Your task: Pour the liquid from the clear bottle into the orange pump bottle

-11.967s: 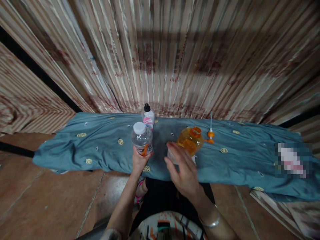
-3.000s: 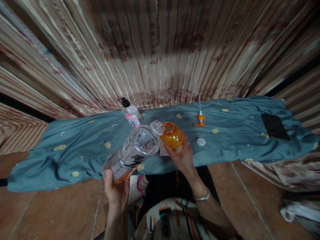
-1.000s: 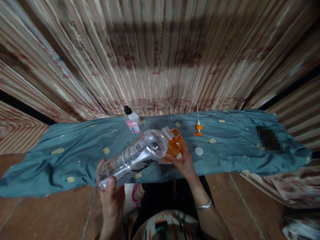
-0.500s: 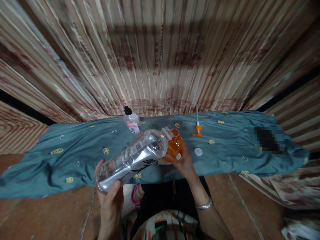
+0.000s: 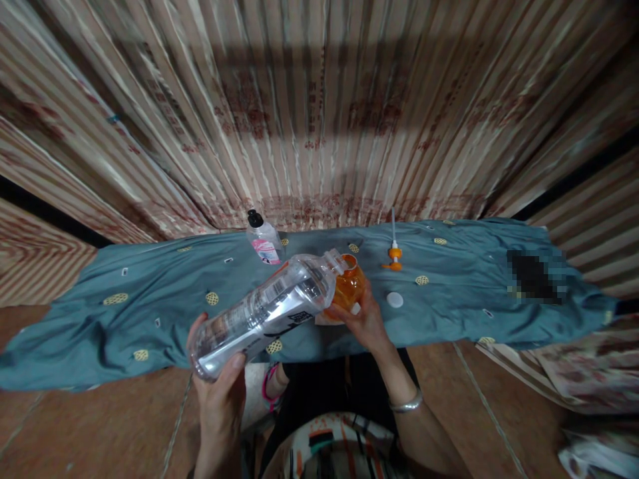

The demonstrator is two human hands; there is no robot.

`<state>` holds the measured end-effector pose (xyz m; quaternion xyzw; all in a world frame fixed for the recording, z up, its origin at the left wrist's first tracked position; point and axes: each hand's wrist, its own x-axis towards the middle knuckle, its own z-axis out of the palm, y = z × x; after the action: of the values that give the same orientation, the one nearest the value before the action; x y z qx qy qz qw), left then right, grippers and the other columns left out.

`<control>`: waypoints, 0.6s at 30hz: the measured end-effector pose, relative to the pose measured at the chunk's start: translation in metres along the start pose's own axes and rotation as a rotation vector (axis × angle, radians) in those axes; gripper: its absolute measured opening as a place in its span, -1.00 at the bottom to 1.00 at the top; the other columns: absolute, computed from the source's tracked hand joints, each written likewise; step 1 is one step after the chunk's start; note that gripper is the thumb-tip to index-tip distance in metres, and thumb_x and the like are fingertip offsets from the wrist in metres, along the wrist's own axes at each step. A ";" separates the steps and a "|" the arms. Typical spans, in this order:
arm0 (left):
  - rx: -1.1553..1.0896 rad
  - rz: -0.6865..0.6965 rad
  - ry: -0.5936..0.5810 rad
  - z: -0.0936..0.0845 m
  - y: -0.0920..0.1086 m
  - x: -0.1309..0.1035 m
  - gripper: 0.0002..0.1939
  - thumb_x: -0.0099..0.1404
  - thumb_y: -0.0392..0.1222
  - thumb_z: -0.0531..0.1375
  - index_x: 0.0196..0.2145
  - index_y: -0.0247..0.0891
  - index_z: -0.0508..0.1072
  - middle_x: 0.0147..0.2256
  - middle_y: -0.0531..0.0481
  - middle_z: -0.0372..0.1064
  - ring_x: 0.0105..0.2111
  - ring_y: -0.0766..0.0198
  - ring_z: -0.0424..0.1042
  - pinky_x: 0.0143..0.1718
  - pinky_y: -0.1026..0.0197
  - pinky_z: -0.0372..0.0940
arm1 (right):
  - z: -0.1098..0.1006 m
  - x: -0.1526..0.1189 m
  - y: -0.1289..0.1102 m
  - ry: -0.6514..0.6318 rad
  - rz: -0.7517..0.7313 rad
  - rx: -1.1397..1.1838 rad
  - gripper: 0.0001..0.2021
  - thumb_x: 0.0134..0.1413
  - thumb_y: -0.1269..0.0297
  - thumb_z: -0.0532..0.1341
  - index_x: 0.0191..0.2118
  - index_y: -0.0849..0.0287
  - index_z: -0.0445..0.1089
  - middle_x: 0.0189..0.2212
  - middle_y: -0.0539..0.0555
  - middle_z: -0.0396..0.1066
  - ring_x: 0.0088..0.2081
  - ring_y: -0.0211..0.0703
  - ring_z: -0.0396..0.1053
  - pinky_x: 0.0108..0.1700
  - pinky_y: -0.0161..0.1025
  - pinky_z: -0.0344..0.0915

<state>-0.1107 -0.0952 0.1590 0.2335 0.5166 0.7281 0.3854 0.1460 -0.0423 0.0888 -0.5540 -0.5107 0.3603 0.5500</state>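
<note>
Clear plastic bottle (image 5: 264, 319), grasped by left hand (image 5: 219, 389), tips at orange bottle (image 5: 349, 287), clasped by right hand (image 5: 368, 324); pouring seems underway, pump (image 5: 395, 254) near counter's (image 5: 172, 279) back edge and cap (image 5: 395, 300) unfitted.

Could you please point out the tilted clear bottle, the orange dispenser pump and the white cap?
Tilted clear bottle (image 5: 264, 316): head view, middle of its body.
Orange dispenser pump (image 5: 395, 253): head view, its collar.
White cap (image 5: 395, 300): head view, middle of its disc.
</note>
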 end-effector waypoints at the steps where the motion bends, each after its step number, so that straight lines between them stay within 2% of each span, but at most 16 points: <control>1: -0.001 0.000 -0.003 0.000 0.000 0.000 -0.02 -0.32 0.05 0.76 0.12 0.01 0.66 -0.09 0.05 0.63 -0.14 0.23 0.58 -0.05 0.21 0.53 | 0.000 0.000 0.000 -0.006 -0.005 0.007 -0.23 0.10 0.00 0.60 0.35 0.03 0.38 0.20 0.22 0.66 0.19 0.25 0.67 0.30 0.20 0.59; 6: -0.003 0.014 0.001 0.001 0.002 0.001 -0.03 -0.33 0.06 0.76 0.09 -0.04 0.66 -0.09 0.05 0.62 -0.15 0.25 0.57 -0.06 0.23 0.51 | 0.000 0.000 -0.002 -0.019 -0.034 0.016 -0.27 0.12 0.02 0.59 0.34 0.03 0.39 0.18 0.20 0.67 0.19 0.22 0.68 0.29 0.15 0.61; 14: -0.005 0.036 0.011 0.000 0.003 0.000 0.05 -0.36 0.02 0.77 0.15 0.01 0.61 -0.10 0.09 0.59 -0.15 0.27 0.56 -0.06 0.25 0.52 | 0.001 0.001 0.001 -0.003 -0.035 0.005 -0.26 0.13 0.02 0.58 0.35 0.04 0.37 0.17 0.20 0.69 0.19 0.22 0.69 0.29 0.17 0.63; 18: 0.005 0.042 0.009 0.000 0.003 -0.002 -0.02 -0.32 0.01 0.76 0.11 -0.03 0.62 -0.11 0.08 0.58 -0.17 0.26 0.54 -0.08 0.24 0.51 | 0.002 0.001 0.000 0.000 -0.033 0.015 -0.21 0.11 0.01 0.60 0.37 0.04 0.35 0.20 0.22 0.68 0.20 0.23 0.68 0.31 0.16 0.62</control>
<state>-0.1105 -0.0973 0.1614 0.2418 0.5152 0.7357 0.3672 0.1443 -0.0407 0.0885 -0.5414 -0.5171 0.3550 0.5598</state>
